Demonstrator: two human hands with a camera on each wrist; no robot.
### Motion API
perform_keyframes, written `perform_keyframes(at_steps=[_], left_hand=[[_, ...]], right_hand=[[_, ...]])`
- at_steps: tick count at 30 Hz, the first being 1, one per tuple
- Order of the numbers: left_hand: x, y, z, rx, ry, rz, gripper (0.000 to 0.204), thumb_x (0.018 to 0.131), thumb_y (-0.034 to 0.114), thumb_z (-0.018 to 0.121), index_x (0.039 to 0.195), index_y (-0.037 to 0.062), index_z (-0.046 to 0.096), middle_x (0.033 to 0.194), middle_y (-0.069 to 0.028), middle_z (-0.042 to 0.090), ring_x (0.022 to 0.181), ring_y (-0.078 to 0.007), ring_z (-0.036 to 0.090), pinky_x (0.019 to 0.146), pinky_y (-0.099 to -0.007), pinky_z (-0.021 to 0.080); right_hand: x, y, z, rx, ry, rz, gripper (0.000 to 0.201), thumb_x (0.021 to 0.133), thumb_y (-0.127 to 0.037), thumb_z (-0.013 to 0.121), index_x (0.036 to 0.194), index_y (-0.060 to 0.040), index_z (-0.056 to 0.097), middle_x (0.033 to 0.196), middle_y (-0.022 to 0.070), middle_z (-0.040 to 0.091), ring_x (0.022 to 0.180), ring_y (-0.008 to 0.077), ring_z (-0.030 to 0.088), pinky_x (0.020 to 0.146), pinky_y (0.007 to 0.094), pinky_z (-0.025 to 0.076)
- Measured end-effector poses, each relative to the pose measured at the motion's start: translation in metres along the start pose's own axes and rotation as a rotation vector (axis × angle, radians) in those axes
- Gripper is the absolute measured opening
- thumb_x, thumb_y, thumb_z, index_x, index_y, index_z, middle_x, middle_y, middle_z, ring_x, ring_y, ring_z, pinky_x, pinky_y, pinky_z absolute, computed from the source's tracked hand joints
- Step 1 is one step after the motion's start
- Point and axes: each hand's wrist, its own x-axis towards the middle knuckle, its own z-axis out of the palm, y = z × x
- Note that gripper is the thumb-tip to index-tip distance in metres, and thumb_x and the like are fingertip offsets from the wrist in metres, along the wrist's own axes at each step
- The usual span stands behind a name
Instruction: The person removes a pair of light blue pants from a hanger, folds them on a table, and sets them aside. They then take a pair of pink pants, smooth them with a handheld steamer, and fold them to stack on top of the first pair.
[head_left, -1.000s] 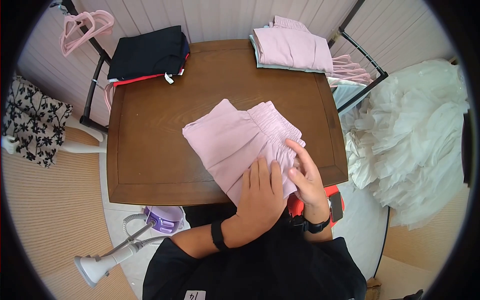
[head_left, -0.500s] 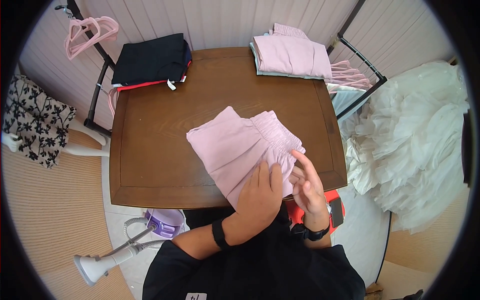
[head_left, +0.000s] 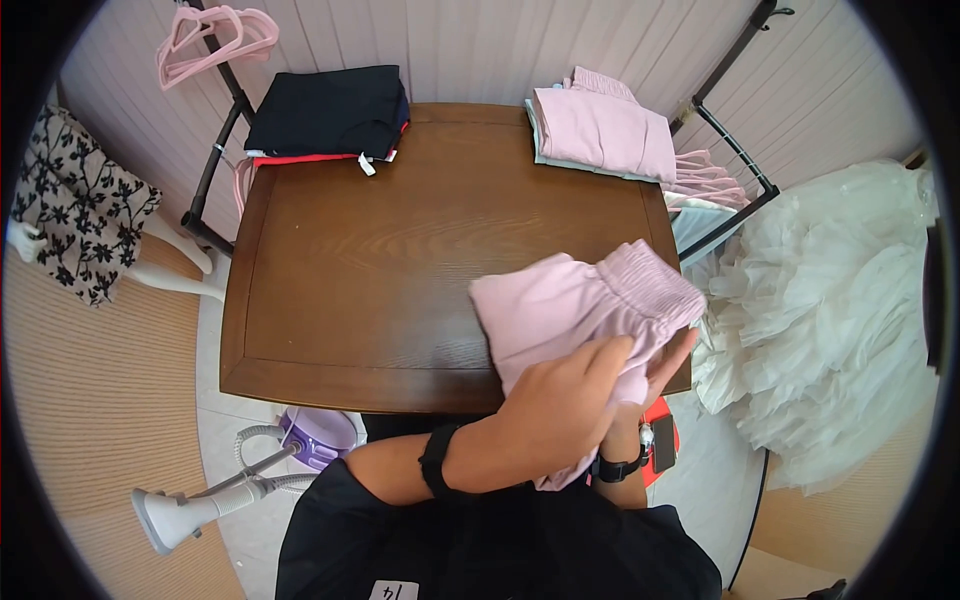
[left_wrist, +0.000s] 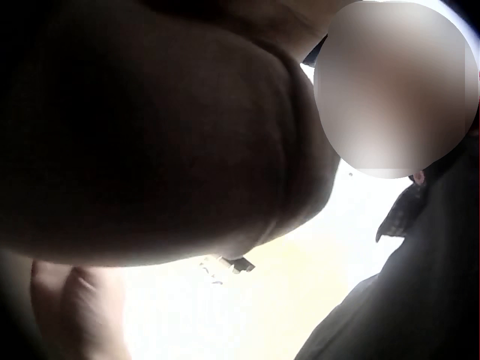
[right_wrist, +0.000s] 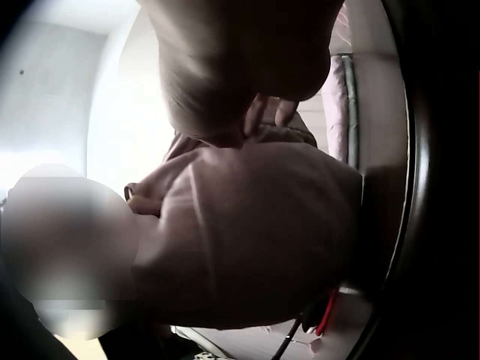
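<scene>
Folded pink pants (head_left: 555,310) with a gathered elastic waistband are held at the table's front right corner, in the head view. Part of the fabric hangs over the front edge. My left hand (head_left: 565,400) reaches across them and grips them from above, its thumb hidden. The right hand (head_left: 668,372) holds their right side, one straight finger showing by the waistband and the rest hidden. In the right wrist view the pink cloth (right_wrist: 247,225) spreads below the right palm, with bent fingertips (right_wrist: 285,112) at its top. The left wrist view is mostly a dark forearm and hand.
A brown wooden table (head_left: 370,260) bears a dark clothing stack (head_left: 325,110) at back left and a pink and pale blue stack (head_left: 605,130) at back right. Racks with pink hangers (head_left: 215,45) flank it. A white tulle gown (head_left: 820,320) stands right, a purple garment steamer (head_left: 318,435) front left.
The pink pants have been drawn right and toward the body, off the middle of the table. Both hands moved with them, the left now farther across. The head view has shifted slightly.
</scene>
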Motion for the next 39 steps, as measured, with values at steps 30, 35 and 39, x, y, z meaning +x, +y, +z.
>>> perform_keyframes(at_steps=[30,35,39], left_hand=[[-0.096,-0.145,-0.116,-0.580,0.340,-0.768,0.047,0.087,0.002,0.064,0.130,-0.0080,0.047,0.115,-0.0138,0.063,0.098,-0.0181,0.063,0.088,-0.0322,0.052],[-0.092,-0.135,-0.116,-0.595,0.342,-0.841,0.049,0.085,0.001,0.066,0.130,-0.0076,0.048,0.115,-0.0138,0.063,0.102,-0.0184,0.063,0.090,-0.0331,0.051],[-0.095,-0.124,-0.110,-0.708,0.337,-0.804,0.049,0.084,0.000,0.064,0.130,-0.0067,0.048,0.116,-0.0133,0.062,0.104,-0.0203,0.062,0.093,-0.0338,0.050]], right_hand=[[0.031,-0.014,0.015,-0.363,-0.479,0.614,0.072,0.084,-0.006,0.073,0.144,0.0044,0.034,0.127,0.0157,0.057,0.116,0.0224,0.056,0.100,0.0345,0.044],[0.033,-0.011,0.019,-0.074,-0.420,0.797,0.079,0.081,-0.012,0.075,0.146,0.0030,0.033,0.136,0.0180,0.049,0.124,0.0244,0.051,0.105,0.0354,0.040],[0.026,-0.004,0.019,0.014,-0.357,0.860,0.081,0.080,-0.013,0.075,0.146,0.0034,0.032,0.138,0.0191,0.047,0.125,0.0261,0.050,0.106,0.0356,0.040]])
